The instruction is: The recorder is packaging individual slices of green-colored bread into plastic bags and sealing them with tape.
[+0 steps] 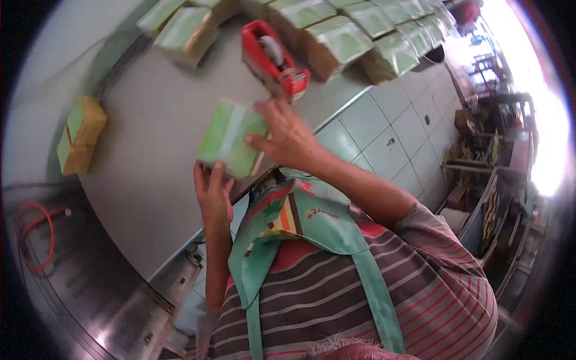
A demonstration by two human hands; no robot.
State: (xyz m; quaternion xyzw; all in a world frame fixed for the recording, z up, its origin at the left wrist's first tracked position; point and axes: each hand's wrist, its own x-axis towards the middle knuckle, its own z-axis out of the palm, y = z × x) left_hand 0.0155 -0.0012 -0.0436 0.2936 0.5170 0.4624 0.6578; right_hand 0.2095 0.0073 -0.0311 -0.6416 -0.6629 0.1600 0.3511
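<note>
A small green box [213, 139] with a pale, shiny strip across its top is held between my two hands, above the grey tabletop and close to its front edge. My left hand [214, 191] grips the near left corner, fingers partly hidden under the box. On the opposite side, my right hand [290, 132] has its thumb on the top face and its fingers along the far edge, slightly blurred. Just beyond the right hand, a red tape dispenser [258, 60] with a roll of tape stands on the table [148, 135].
Rows of green-topped, brown-sided boxes [339, 38] line the back right. More such boxes stand at the back left [184, 33] and by the left wall [83, 135]. A metal appliance [85, 270] with a red hose [51, 243] adjoins the left. Tiled floor [396, 121] and cluttered shelving [477, 162] lie right.
</note>
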